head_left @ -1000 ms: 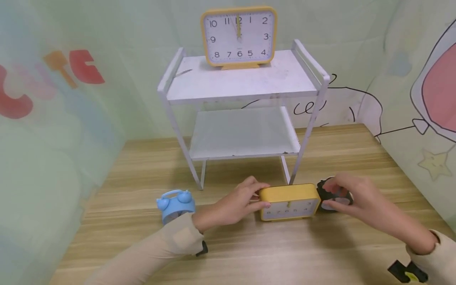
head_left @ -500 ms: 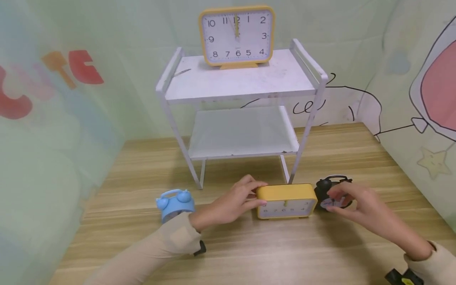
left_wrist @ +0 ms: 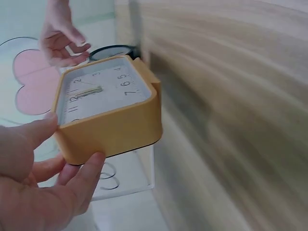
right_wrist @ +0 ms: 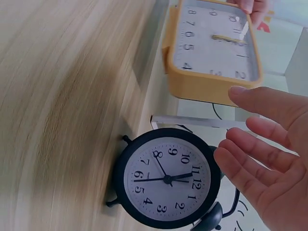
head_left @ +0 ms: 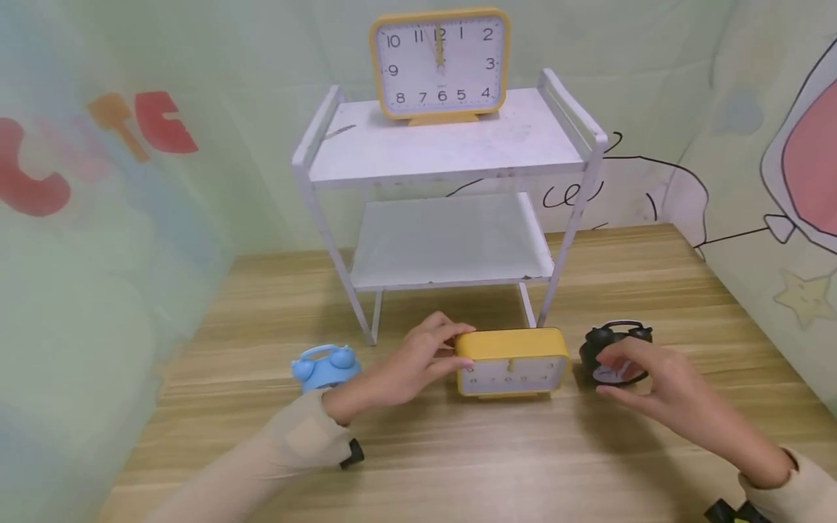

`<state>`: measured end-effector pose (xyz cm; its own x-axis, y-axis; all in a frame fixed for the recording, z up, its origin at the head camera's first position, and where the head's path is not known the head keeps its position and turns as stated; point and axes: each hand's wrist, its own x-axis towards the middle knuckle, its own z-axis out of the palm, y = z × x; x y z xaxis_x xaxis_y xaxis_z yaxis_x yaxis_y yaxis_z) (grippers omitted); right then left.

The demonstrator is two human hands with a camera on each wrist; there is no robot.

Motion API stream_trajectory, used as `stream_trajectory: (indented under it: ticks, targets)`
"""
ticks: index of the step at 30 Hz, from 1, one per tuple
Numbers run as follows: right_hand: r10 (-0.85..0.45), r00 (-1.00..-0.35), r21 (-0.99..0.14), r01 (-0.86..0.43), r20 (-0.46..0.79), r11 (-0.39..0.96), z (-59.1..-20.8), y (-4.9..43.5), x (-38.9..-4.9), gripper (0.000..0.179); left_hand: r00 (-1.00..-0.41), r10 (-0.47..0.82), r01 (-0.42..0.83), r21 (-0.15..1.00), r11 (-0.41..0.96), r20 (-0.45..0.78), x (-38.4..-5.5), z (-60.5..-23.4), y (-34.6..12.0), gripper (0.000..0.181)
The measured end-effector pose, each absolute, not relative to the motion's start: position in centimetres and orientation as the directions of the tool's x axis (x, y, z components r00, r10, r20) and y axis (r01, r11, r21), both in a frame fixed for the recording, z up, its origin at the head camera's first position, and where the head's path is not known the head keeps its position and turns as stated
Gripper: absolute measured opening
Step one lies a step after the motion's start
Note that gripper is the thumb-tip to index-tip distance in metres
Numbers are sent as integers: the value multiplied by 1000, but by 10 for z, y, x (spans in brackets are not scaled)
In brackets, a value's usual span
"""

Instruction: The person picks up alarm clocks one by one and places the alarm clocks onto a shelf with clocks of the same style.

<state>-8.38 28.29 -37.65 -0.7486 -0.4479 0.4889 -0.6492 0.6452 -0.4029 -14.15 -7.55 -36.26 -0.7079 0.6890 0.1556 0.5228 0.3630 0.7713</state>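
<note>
My left hand [head_left: 408, 363] pinches the left end of a yellow rectangular desk clock [head_left: 513, 345] with thumb and fingers. In the left wrist view, the thumb lies at the front edge of the clock [left_wrist: 108, 132] and the fingertips sit behind it. Just right of it stands a black twin-bell alarm clock [head_left: 591, 354]. Loosely bent and holding nothing, my right hand [head_left: 663, 378] hovers in front of the black clock and partly covers it in the head view. In the right wrist view, its fingertips are near the top of the alarm clock [right_wrist: 166, 180].
A white two-tier rack [head_left: 451, 156] stands at the back of the wooden table [head_left: 484, 465]. On its top shelf is another yellow clock [head_left: 441, 83]. A blue twin-bell alarm clock [head_left: 327, 369] stands left of my left forearm. Printed cloth walls [head_left: 131, 290] enclose the table.
My left hand has shifted left with the yellow clock, and a gap has opened between it and the black alarm clock. My right hand stays by the black clock, its fingers slightly moved.
</note>
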Motion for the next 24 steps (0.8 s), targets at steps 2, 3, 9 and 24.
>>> stream_trajectory:
  ticks: [2, 3, 9, 24]
  targets:
    - [-457, -736, -401, -664, 500, 631, -377, 281, -85, 49, -717, 677, 528, 762, 374, 165, -140, -356, -80, 47]
    - [-461, -728, -399, -672, 507, 624, -378, 280, -85, 50, -723, 671, 526, 761, 379, 165, -139, -353, -82, 47]
    - [-476, -720, -426, -688, 505, 588, -379, 273, -88, 55, -729, 664, 528, 752, 394, 165, -136, -333, -94, 47]
    - [-481, -638, -317, -743, 601, 589, -386, 245, -92, 79, -729, 671, 510, 760, 402, 135, -124, -305, -112, 45]
